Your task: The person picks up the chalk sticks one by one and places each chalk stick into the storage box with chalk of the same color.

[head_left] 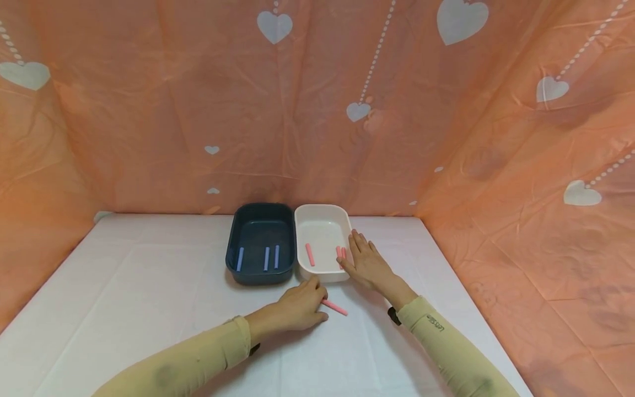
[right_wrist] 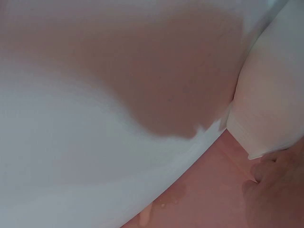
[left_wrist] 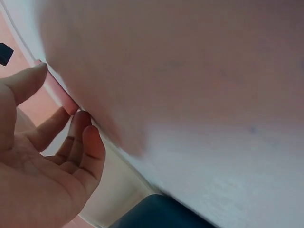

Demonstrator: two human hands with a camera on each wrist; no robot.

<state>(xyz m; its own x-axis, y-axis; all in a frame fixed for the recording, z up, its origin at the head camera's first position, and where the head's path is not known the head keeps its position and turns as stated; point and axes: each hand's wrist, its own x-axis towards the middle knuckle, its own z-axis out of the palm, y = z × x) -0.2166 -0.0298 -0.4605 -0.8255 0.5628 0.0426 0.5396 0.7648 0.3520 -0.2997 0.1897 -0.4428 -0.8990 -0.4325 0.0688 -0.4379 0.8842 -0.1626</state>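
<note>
A pink stick, like a piece of chalk [head_left: 335, 307], lies on the table in front of the white dish [head_left: 322, 209]. My left hand [head_left: 300, 306] is at its left end, palm towards it. In the left wrist view, thumb and forefinger are spread apart near opposite ends of this pink stick [left_wrist: 61, 91]; whether they touch it is unclear. My right hand [head_left: 369, 266] lies with straight fingers along the white dish's right rim, its thumb reaching over the near corner. Inside that dish lie three pink sticks [head_left: 310, 255], two close together by the thumb.
Left of the white dish, side by side with it, stands a dark blue dish [head_left: 260, 208] with three blue sticks [head_left: 266, 258]. Both are near the back edge of the white-covered table [head_left: 163, 286]. Orange cloth [head_left: 198, 99] with white hearts hangs behind and at the sides.
</note>
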